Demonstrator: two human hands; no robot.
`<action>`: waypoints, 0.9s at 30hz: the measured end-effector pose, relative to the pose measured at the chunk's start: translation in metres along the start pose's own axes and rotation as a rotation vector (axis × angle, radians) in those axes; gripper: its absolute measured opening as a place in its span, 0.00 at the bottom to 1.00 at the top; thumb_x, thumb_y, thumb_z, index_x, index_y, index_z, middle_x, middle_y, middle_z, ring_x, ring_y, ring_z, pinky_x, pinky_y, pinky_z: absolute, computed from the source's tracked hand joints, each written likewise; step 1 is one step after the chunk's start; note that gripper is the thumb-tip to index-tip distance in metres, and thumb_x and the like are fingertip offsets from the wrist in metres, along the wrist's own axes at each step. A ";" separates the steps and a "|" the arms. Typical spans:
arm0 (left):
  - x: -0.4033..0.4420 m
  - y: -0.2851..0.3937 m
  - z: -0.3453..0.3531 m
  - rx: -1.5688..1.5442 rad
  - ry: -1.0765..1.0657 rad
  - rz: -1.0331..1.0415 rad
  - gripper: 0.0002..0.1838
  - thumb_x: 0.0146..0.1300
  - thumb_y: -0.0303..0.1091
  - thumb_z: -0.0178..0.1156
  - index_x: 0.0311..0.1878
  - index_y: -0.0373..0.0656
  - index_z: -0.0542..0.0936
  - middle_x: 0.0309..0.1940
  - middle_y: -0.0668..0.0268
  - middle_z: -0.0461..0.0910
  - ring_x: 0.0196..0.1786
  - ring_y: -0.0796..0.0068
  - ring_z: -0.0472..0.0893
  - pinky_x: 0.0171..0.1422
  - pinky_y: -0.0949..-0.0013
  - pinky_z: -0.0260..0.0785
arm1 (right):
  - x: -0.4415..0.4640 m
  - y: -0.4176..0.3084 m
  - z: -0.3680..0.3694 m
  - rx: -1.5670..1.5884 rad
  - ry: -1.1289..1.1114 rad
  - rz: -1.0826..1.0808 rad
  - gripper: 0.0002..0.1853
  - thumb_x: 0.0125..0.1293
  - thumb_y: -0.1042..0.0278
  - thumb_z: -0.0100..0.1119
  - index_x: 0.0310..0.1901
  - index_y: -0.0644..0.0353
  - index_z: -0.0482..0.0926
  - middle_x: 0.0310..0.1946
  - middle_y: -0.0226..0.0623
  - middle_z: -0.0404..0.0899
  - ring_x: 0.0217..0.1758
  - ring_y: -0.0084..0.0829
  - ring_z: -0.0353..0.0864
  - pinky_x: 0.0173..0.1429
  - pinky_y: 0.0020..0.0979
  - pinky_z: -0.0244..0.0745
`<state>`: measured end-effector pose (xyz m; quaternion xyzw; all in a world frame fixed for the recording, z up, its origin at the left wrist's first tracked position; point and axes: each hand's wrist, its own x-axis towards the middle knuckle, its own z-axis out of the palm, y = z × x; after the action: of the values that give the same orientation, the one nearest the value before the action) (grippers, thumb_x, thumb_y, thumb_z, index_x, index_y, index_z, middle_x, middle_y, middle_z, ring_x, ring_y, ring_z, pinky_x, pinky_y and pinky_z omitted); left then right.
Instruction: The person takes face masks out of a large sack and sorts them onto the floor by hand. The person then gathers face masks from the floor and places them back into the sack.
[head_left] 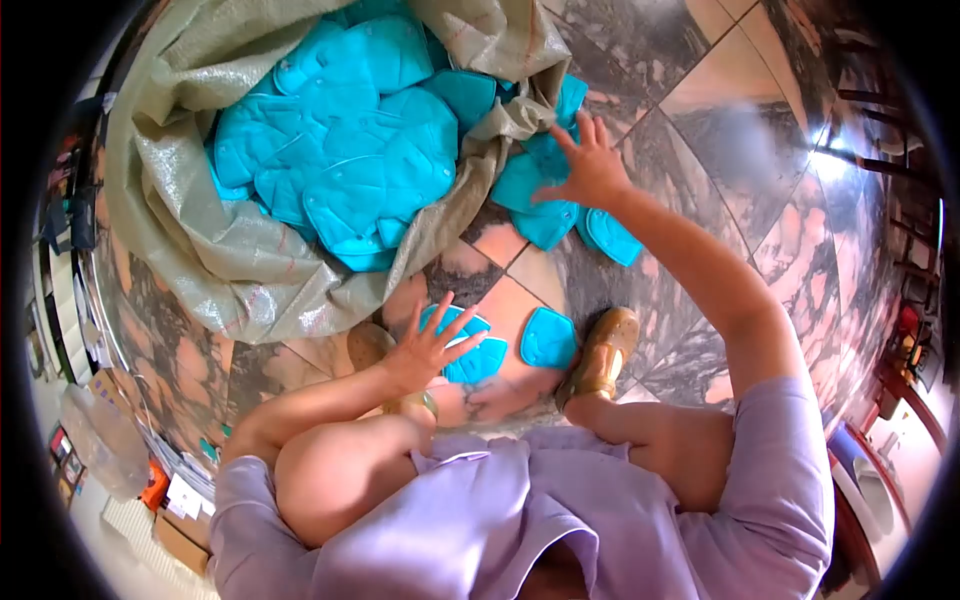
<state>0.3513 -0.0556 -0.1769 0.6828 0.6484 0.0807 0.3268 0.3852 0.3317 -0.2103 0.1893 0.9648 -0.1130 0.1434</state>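
Observation:
A large woven plastic sack (235, 265) stands with its mouth rolled open, filled with turquoise padded fabric pieces (350, 135) that show small snaps. My right hand (592, 172) is open, fingers spread, over a loose group of the same pieces (540, 215) to the right of the sack. Whether it touches them I cannot tell. My left hand (425, 350) is also open, in front of the sack, and partly covers a few turquoise pieces (478, 362) on the floor. One more piece (548, 338) lies between that hand and my right shoe.
I squat on a marble-patterned tile floor (700, 170), with my brown shoe (605, 350) close to the loose pieces. Cardboard boxes (180, 540) and a clear plastic bag (100, 440) stand at the left. Dark wooden furniture (905, 210) lines the right edge.

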 end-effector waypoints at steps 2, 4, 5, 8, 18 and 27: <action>0.005 0.011 0.010 0.073 -0.096 0.005 0.52 0.50 0.46 0.72 0.79 0.65 0.58 0.82 0.61 0.44 0.81 0.39 0.46 0.72 0.23 0.47 | -0.018 -0.010 0.024 -0.051 0.069 -0.053 0.63 0.34 0.34 0.80 0.76 0.36 0.59 0.73 0.53 0.54 0.75 0.65 0.52 0.61 0.65 0.70; 0.005 0.016 0.043 0.315 -0.028 0.070 0.41 0.61 0.36 0.62 0.78 0.65 0.60 0.82 0.62 0.45 0.81 0.43 0.47 0.72 0.21 0.45 | -0.028 -0.014 0.025 -0.028 0.048 -0.084 0.61 0.35 0.38 0.81 0.74 0.37 0.60 0.69 0.51 0.57 0.72 0.63 0.56 0.58 0.62 0.74; 0.001 0.010 0.063 0.300 0.003 0.069 0.41 0.60 0.34 0.62 0.77 0.65 0.60 0.82 0.63 0.45 0.82 0.45 0.47 0.72 0.20 0.45 | -0.031 -0.018 0.025 -0.017 0.044 -0.098 0.59 0.35 0.40 0.82 0.73 0.37 0.61 0.68 0.51 0.59 0.71 0.61 0.58 0.57 0.61 0.75; 0.004 0.007 0.069 0.243 0.129 0.062 0.38 0.59 0.29 0.61 0.73 0.64 0.66 0.81 0.65 0.50 0.79 0.52 0.55 0.71 0.22 0.49 | -0.044 -0.024 0.030 0.080 0.064 -0.156 0.46 0.41 0.61 0.79 0.66 0.42 0.67 0.59 0.47 0.65 0.64 0.55 0.67 0.50 0.49 0.81; 0.007 -0.016 0.063 -0.489 0.177 -0.051 0.18 0.56 0.26 0.63 0.49 0.55 0.83 0.61 0.64 0.75 0.56 0.55 0.78 0.54 0.58 0.77 | -0.078 -0.020 0.033 0.574 -0.158 -0.296 0.26 0.48 0.79 0.63 0.53 0.64 0.75 0.44 0.53 0.77 0.51 0.56 0.80 0.53 0.48 0.77; -0.014 -0.062 -0.180 0.395 0.908 -0.601 0.29 0.54 0.22 0.67 0.62 0.48 0.79 0.66 0.54 0.70 0.67 0.49 0.71 0.72 0.53 0.62 | -0.014 -0.095 -0.087 0.767 0.123 -0.522 0.27 0.57 0.67 0.71 0.57 0.62 0.72 0.51 0.48 0.72 0.46 0.50 0.80 0.49 0.44 0.79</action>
<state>0.2013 -0.0104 -0.0677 0.4138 0.8918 0.1469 -0.1094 0.3396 0.2654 -0.1092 -0.0139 0.8753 -0.4825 -0.0277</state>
